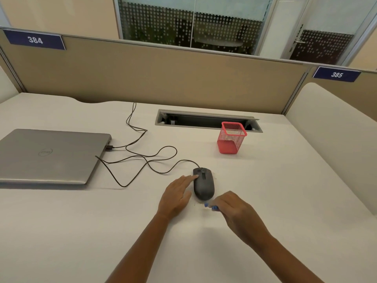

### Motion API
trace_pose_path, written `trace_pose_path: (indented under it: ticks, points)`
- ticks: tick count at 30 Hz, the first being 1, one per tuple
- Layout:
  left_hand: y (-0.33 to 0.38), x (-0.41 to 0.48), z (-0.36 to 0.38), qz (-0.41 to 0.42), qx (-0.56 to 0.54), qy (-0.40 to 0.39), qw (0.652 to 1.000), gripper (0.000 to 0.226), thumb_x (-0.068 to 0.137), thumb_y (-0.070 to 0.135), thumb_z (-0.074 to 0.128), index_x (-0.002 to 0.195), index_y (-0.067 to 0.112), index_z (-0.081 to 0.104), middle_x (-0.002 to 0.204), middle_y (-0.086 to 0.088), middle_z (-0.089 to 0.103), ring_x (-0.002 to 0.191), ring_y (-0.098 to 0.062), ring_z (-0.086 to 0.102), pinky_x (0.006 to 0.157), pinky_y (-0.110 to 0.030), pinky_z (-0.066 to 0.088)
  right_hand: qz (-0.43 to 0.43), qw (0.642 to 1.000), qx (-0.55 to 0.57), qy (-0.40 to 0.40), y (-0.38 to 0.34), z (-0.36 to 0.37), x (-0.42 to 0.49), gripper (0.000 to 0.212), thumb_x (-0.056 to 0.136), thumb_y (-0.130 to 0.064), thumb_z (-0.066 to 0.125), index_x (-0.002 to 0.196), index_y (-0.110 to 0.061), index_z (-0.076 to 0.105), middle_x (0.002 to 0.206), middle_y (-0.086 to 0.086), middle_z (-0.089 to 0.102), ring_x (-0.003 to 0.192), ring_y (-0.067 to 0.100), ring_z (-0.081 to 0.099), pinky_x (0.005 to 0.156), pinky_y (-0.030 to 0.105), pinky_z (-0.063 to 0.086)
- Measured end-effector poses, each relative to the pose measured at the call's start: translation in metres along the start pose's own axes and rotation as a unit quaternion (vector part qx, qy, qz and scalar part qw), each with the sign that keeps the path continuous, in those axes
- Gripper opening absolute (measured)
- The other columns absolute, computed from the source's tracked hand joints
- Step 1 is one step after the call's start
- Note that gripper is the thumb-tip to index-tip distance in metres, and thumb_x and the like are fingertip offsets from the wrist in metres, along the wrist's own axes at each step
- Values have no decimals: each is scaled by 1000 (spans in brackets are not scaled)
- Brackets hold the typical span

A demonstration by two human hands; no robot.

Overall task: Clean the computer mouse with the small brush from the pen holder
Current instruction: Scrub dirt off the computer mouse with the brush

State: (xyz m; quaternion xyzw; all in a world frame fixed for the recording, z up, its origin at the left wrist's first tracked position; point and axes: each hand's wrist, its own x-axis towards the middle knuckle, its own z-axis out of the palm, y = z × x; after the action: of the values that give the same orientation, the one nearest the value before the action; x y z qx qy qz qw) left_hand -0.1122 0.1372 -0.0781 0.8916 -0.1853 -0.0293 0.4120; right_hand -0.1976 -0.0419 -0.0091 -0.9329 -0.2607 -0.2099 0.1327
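A dark grey wired computer mouse [204,183] lies on the white desk. My left hand [177,196] rests flat against its left side, fingertips touching near the left button. My right hand [234,207] is closed around a small blue brush [211,206]; only its blurred blue end shows, just below the mouse's rear edge. Further back and to the right stands a red mesh pen holder [231,137], with nothing sticking out of it.
A shut silver laptop [51,156] lies at the left, with the mouse cable [142,158] looping from its side to the mouse. A cable tray slot [204,119] is cut into the desk behind the pen holder. Beige partitions [153,76] wall the back and right.
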Motion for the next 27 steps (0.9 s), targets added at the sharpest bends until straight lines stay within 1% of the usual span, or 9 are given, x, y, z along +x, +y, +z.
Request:
trace_pose_path:
  ticks: [2, 5, 9, 13, 15, 20, 22, 25, 27]
  points:
    - [-1, 0, 0, -3, -4, 2, 1000, 62, 75, 28, 25, 135, 29, 37, 144, 2, 41, 134, -16, 33, 114, -35, 23, -19, 999, -2, 32, 0, -2, 1, 33, 93, -24, 40, 80, -13, 69, 72, 0, 71, 75, 8, 46, 64, 18, 43]
    - [-1, 0, 2, -8, 1, -4, 1000, 61, 76, 25, 27, 136, 30, 35, 146, 3, 38, 136, -14, 30, 113, -30, 18, -25, 998, -3, 61, 2, 4, 10, 26, 90, -18, 44, 85, -13, 68, 79, 2, 73, 77, 12, 53, 62, 19, 51]
    - [-1, 0, 2, -12, -2, -5, 1000, 61, 76, 25, 25, 137, 29, 34, 146, 1, 37, 136, -14, 29, 113, -29, 16, -70, 996, -23, 53, 1, 16, 9, 43, 98, -20, 27, 84, -14, 68, 79, 1, 73, 75, 15, 61, 60, 22, 53]
    - [0, -1, 1, -13, -4, -12, 1000, 62, 75, 24, 26, 137, 29, 34, 147, 1, 36, 137, -16, 28, 114, -32, 17, -115, 992, -40, 28, 5, 12, -10, 32, 97, -19, 32, 86, -16, 61, 75, 0, 71, 72, 15, 59, 60, 21, 51]
    - [0, 0, 1, -15, -3, -13, 1000, 62, 75, 24, 26, 137, 29, 34, 147, 1, 36, 137, -16, 28, 115, -34, 18, -140, 989, -50, 23, 7, 6, -15, 33, 98, -19, 28, 86, -17, 58, 74, -2, 71, 71, 14, 59, 60, 19, 49]
    - [-3, 1, 2, -20, -5, -20, 1000, 60, 78, 26, 25, 138, 27, 32, 148, -2, 35, 137, -18, 30, 116, -38, 19, -142, 987, -70, 35, 5, 12, -2, 30, 94, -8, 36, 88, -16, 64, 84, -2, 73, 78, 16, 59, 61, 21, 49]
    - [-2, 2, 3, -23, -3, -25, 999, 59, 80, 28, 23, 138, 26, 31, 148, -2, 35, 137, -19, 29, 116, -38, 20, -156, 984, -81, 30, 4, 18, 3, 32, 94, -7, 36, 87, -16, 66, 84, -3, 73, 76, 16, 63, 62, 21, 49]
    - [-3, 2, 3, -15, -6, -13, 1000, 57, 81, 22, 28, 137, 27, 34, 146, -3, 39, 135, -20, 33, 114, -43, 25, -180, 979, -99, 3, 6, 15, -4, 35, 95, -9, 33, 85, -18, 65, 85, -4, 73, 77, 15, 65, 62, 21, 51]
    - [-2, 1, 1, -15, -2, -10, 1000, 60, 77, 23, 27, 136, 27, 35, 146, -2, 38, 136, -19, 31, 115, -41, 23, -181, 978, -105, -5, 12, 7, -14, 36, 96, -10, 33, 84, -18, 66, 86, -5, 73, 79, 15, 63, 61, 22, 52]
